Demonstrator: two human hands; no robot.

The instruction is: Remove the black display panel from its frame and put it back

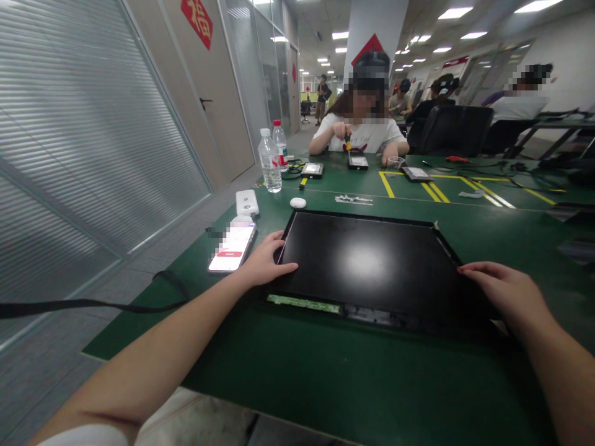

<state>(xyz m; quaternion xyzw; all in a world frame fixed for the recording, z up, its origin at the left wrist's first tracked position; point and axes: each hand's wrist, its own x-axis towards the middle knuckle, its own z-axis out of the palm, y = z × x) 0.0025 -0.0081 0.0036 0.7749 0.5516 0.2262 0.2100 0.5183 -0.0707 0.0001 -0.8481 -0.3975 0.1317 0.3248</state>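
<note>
A black display panel [357, 254] lies flat on the green table, its dark screen facing up in a black frame. Along its near edge a strip of green circuit board [304, 303] shows beside black plastic. My left hand [266, 261] grips the panel's left side, thumb over the screen and fingers at the frame's edge. At the opposite side, my right hand [509, 288] has its fingertips closed on the right edge; part of its grip is hidden.
Left of the panel are a lit phone [233, 248], a white power bank [246, 203] and a white earbud case [298, 202]. Two bottles [270, 164] stand behind. Across the green table [353, 384], a person holds a screwdriver [348, 144] over a hard drive [357, 162].
</note>
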